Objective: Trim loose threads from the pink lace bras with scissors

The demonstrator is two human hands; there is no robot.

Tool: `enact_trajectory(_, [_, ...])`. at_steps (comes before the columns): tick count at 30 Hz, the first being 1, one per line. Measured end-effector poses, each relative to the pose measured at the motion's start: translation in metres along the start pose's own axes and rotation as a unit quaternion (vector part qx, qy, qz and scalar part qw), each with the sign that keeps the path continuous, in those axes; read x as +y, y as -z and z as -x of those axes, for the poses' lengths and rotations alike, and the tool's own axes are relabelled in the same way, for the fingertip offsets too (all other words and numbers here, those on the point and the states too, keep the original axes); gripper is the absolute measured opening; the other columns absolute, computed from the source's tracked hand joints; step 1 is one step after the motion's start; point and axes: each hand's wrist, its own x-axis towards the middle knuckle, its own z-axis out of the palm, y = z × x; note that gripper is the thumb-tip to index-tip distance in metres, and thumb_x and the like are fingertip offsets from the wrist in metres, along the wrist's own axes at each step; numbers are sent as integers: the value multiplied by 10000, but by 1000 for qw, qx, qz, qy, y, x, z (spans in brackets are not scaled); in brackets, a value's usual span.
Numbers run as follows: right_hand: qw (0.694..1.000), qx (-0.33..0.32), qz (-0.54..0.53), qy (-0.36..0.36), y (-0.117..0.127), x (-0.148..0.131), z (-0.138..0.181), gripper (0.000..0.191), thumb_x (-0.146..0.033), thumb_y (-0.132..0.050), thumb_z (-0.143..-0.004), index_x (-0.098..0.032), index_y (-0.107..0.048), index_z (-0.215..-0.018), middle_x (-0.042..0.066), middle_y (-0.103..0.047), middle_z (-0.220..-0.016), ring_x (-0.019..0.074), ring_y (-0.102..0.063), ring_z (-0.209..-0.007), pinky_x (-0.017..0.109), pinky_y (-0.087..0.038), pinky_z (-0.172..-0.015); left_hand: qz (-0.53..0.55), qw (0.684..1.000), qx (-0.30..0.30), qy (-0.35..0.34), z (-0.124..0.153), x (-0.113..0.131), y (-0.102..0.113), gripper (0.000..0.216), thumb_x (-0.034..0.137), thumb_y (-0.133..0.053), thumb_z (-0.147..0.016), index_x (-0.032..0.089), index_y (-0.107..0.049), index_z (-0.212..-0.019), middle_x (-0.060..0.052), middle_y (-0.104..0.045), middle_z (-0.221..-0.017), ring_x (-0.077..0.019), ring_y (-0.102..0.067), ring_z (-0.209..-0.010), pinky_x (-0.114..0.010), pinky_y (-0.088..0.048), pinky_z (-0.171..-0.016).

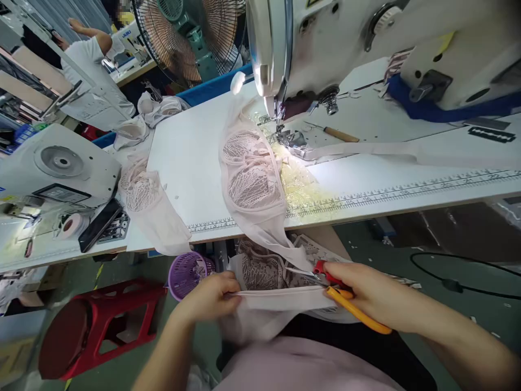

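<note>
In the head view my left hand (217, 296) pinches the edge of a pale pink bra (280, 301) over my lap. My right hand (362, 290) is closed around scissors (358, 312) with red and orange handles. Their blades point left, just above the stretched edge of the fabric; I cannot tell whether they touch it. The right end of that edge meets my right hand. Behind it lies darker lace (262, 266). Another pink lace bra (254, 184) lies on the white table by the sewing machine (317, 49), its lower band hanging over the front edge.
An awl (337, 134) with a wooden handle lies behind the machine's needle. A printed ruler (366, 198) runs along the table edge. More pink pieces (150, 203) hang at the left. A purple basket (185, 277) and a red stool (101, 331) stand below. A co-worker (95, 76) is at the back left.
</note>
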Motion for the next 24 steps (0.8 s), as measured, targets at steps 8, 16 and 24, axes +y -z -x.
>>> enact_trajectory(8, [998, 26, -56, 0, 12, -10, 2, 300, -394, -443, -872, -210, -281, -700, -34, -381, -711, 104, -320, -634, 233, -304, -578, -126, 992, -24, 0, -40, 59, -1, 240, 264, -529, -864, 152, -629, -1051, -114, -675, -1014, -278, -625, -954, -363, -461, -833])
enact_trajectory(16, [966, -26, -257, 7, 23, -29, 5, 360, -475, -565, -777, -211, -328, -713, -42, -453, -667, 70, -416, -556, 227, -377, -530, 321, 933, 79, -145, -64, 84, -42, 160, 300, -539, -887, 149, -509, -931, -52, -574, -849, -120, -508, -728, -221, -398, -641])
enact_trajectory(24, [969, -41, -236, 56, 31, -38, -3, 262, -423, -536, -738, -194, -411, -715, 6, -552, -686, 117, -535, -585, 243, -432, -533, 473, 874, 66, -92, -62, 72, -44, 339, 416, -719, -809, 126, -544, -825, -45, -547, -816, -104, -476, -715, -220, -365, -646])
